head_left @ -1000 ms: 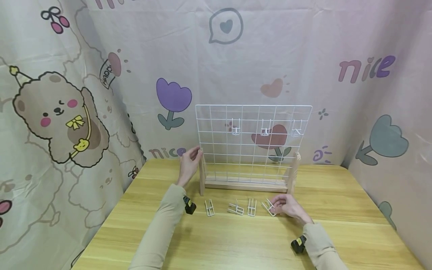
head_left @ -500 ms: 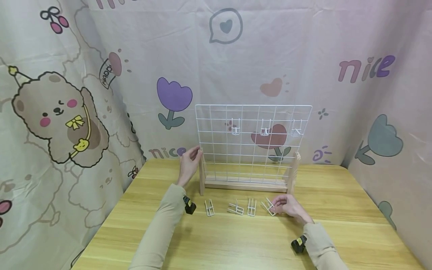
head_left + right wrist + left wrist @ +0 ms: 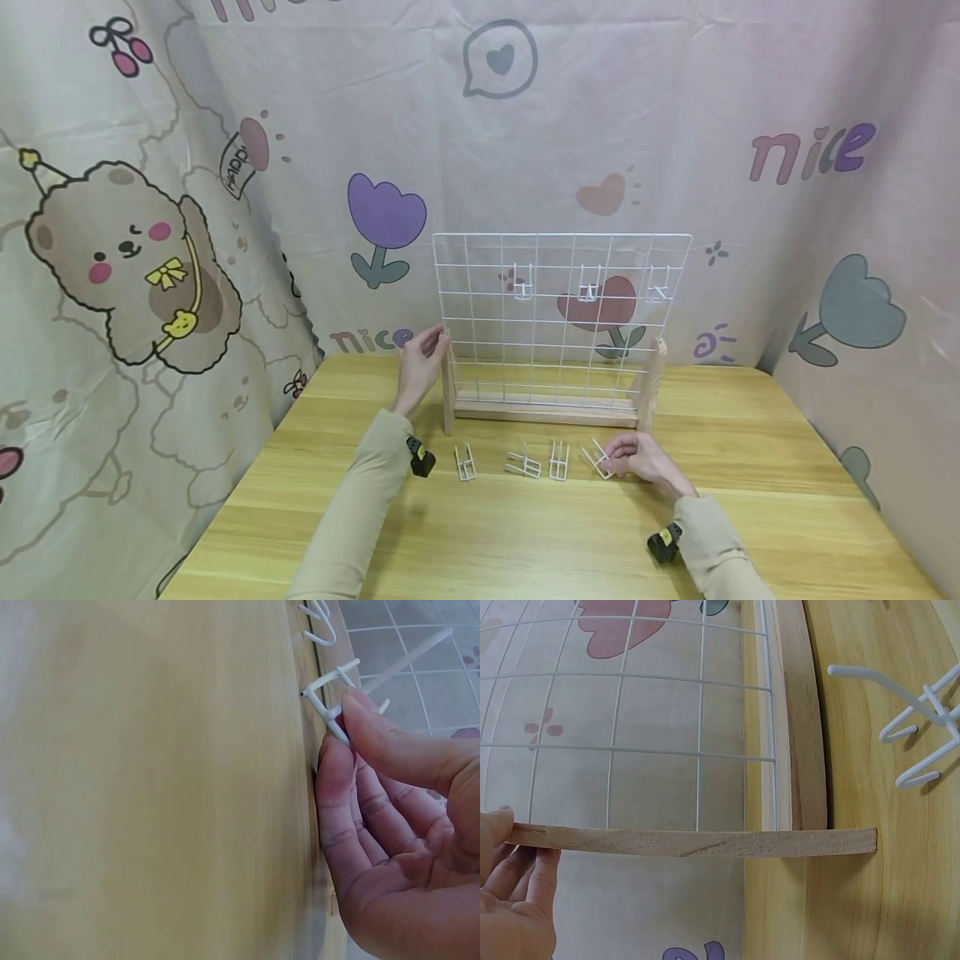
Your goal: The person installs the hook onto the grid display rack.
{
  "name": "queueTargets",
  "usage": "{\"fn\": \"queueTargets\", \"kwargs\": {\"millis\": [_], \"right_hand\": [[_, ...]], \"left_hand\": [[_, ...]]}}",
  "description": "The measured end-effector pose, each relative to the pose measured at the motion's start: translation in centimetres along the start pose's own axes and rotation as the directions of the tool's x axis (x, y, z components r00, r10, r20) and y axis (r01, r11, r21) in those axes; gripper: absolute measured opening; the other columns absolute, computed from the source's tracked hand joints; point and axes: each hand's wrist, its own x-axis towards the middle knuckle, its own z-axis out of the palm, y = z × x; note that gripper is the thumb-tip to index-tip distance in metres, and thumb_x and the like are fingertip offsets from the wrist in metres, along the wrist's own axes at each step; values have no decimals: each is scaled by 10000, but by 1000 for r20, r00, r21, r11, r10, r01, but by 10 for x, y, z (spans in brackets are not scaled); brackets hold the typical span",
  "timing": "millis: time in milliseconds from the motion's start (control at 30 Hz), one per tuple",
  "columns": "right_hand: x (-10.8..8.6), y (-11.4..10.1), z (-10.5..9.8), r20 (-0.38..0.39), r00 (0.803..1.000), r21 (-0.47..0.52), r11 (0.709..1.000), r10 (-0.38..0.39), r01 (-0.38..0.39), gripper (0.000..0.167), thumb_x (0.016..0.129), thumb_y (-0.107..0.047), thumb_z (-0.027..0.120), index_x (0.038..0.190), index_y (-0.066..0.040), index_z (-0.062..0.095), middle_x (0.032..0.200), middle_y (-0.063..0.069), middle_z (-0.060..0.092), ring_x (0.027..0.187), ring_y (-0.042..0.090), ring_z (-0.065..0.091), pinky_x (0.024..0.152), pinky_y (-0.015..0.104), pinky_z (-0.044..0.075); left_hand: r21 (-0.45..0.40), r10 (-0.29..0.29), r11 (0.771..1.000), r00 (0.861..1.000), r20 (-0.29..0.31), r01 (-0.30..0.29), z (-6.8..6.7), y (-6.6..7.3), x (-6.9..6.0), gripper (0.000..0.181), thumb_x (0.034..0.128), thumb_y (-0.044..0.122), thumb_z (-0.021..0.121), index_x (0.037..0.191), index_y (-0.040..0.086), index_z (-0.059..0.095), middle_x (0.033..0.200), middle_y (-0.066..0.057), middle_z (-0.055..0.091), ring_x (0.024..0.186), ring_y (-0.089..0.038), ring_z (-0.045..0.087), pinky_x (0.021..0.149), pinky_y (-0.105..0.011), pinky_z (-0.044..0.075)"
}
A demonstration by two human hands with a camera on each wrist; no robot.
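A white wire grid (image 3: 555, 342) stands in a wooden stand (image 3: 547, 412), with three white hooks hanging on its upper part, one of them a hook (image 3: 522, 292). The left hand (image 3: 421, 367) pinches the top of the stand's left upright (image 3: 449, 392); in the left wrist view the thumb and fingers of that hand (image 3: 517, 885) lie on both sides of the wooden post (image 3: 705, 843). At the right, the right hand (image 3: 641, 458) pinches a white hook (image 3: 599, 458) low over the table. The right wrist view shows this hook (image 3: 324, 705) between thumb and forefinger of the hand (image 3: 397, 817).
Several loose white hooks lie on the wooden table (image 3: 480, 533) in front of the stand: a left one (image 3: 465, 463), a middle one (image 3: 524, 463) and one beside it (image 3: 558, 462). A printed curtain (image 3: 480, 158) hangs behind and at both sides.
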Motion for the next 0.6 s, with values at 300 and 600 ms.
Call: {"fn": "queueTargets", "kwargs": {"millis": [300, 600], "right_hand": [[0, 1, 1, -6, 1000, 11, 1000, -10, 10, 296, 867, 41, 705, 1016, 242, 546, 737, -49, 655, 642, 29, 612, 593, 174, 567], [-2, -2, 2, -18, 1000, 11, 1000, -11, 11, 266, 872, 35, 698, 1009, 219, 563, 757, -18, 664, 652, 42, 614, 606, 186, 578]], "left_hand": [[-16, -6, 1000, 1000, 6, 6, 0, 1, 0, 400, 1002, 115, 619, 1356, -63, 568, 1389, -263, 584, 1298, -384, 594, 1095, -415, 511], [3, -8, 1000, 1000, 2, 8, 1, 2, 0, 397, 1003, 113, 617, 1356, -63, 569, 1376, -259, 600, 1289, -391, 600, 1088, -427, 514]]}}
